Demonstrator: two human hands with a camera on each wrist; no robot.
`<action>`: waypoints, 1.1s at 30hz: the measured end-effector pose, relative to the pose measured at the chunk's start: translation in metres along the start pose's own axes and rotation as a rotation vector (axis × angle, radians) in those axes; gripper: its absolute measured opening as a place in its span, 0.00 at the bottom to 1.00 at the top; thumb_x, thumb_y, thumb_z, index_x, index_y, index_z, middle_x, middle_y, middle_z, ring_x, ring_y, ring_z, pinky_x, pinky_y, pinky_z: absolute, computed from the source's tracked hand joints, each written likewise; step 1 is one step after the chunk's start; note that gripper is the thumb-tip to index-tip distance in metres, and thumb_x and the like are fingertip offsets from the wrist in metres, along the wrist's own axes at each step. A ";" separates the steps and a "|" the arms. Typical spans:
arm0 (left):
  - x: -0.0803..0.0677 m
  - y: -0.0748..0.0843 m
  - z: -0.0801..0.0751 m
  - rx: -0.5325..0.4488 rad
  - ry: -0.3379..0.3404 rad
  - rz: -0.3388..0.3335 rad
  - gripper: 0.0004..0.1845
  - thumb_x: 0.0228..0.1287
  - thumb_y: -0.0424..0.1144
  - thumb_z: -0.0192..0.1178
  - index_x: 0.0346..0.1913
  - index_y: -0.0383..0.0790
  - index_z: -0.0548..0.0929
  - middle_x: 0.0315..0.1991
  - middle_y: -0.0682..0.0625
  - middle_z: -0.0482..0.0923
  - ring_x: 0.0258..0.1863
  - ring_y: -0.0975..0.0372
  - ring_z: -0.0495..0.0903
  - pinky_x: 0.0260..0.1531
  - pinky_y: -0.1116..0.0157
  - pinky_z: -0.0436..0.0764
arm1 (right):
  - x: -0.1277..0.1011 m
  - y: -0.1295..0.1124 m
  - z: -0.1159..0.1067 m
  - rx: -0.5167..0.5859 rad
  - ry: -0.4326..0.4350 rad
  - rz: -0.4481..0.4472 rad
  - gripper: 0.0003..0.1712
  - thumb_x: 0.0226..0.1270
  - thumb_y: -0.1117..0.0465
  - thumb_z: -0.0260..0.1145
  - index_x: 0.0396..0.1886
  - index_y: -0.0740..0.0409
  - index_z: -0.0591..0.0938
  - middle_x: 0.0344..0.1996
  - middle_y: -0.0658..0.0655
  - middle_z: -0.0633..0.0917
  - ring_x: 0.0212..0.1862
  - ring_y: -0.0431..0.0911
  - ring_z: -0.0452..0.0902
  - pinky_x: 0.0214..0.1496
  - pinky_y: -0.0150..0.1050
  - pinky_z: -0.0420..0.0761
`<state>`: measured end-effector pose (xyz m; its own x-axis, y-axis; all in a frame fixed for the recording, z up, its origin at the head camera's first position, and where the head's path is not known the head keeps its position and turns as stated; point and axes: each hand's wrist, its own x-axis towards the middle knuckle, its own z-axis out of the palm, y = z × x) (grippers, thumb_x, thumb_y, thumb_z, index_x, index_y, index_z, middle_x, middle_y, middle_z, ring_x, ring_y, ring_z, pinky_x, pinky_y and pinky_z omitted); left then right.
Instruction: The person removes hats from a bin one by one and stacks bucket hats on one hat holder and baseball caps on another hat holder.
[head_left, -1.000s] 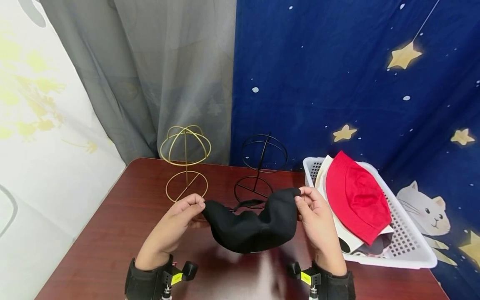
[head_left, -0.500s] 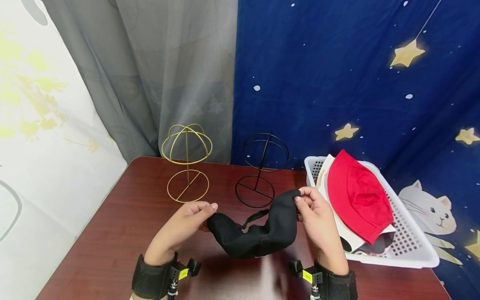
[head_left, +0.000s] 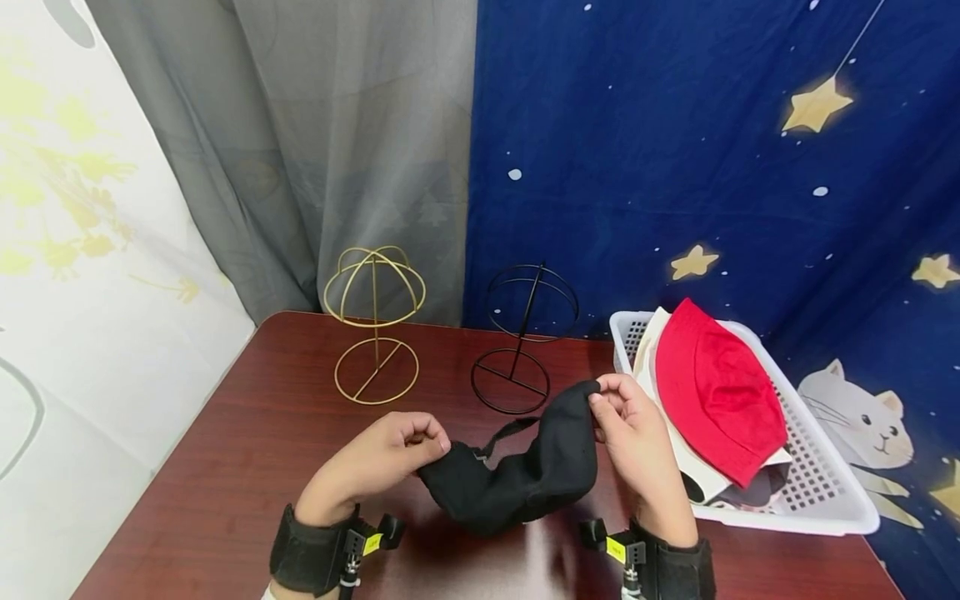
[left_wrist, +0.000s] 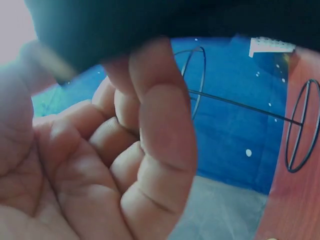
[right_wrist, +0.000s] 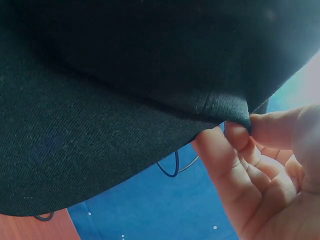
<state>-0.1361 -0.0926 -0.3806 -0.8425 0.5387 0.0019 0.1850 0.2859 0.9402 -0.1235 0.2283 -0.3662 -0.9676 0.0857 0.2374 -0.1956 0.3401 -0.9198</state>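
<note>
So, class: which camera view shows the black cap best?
The head view: the whole black cap hangs between the left hand and right hand. The right wrist view fills with its fabric and the pinched edge; the left wrist view catches only a blurred strip above the fingers.

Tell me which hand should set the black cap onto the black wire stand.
Probably the right hand: it pinches the black cap at its raised edge, close to the black wire stand. The left hand grips the lower end, farther off.

Wire hat stands: two, one gold (head_left: 374, 325) far left, one black (head_left: 521, 337) beside it
Hands: two, left (head_left: 382, 458), right (head_left: 633, 442)
Black caps: one (head_left: 525, 475)
Red bucket hats: one (head_left: 716, 392)
White baskets: one (head_left: 825, 492), right
</note>
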 end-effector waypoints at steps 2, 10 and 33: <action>-0.001 -0.001 -0.001 -0.029 0.020 0.026 0.08 0.75 0.39 0.56 0.39 0.38 0.81 0.30 0.51 0.77 0.31 0.60 0.76 0.32 0.64 0.78 | 0.000 0.000 0.000 -0.001 0.005 0.005 0.06 0.74 0.70 0.58 0.47 0.67 0.74 0.24 0.54 0.81 0.25 0.41 0.78 0.32 0.35 0.84; -0.002 -0.002 -0.005 -0.270 0.207 0.032 0.10 0.80 0.38 0.46 0.47 0.33 0.70 0.30 0.46 0.69 0.30 0.58 0.74 0.33 0.64 0.79 | 0.003 -0.002 0.000 0.041 -0.007 0.028 0.08 0.75 0.69 0.57 0.49 0.69 0.73 0.27 0.54 0.82 0.27 0.43 0.79 0.33 0.36 0.85; 0.000 0.003 -0.003 -0.134 0.409 -0.003 0.06 0.80 0.36 0.47 0.47 0.36 0.69 0.30 0.46 0.62 0.23 0.57 0.66 0.27 0.64 0.72 | 0.000 -0.002 0.007 0.077 -0.157 0.106 0.13 0.76 0.63 0.57 0.35 0.70 0.79 0.24 0.54 0.79 0.30 0.44 0.77 0.37 0.37 0.80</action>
<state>-0.1370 -0.0942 -0.3769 -0.9792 0.1714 0.1086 0.1375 0.1666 0.9764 -0.1247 0.2212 -0.3669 -0.9953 -0.0316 0.0921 -0.0971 0.2635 -0.9597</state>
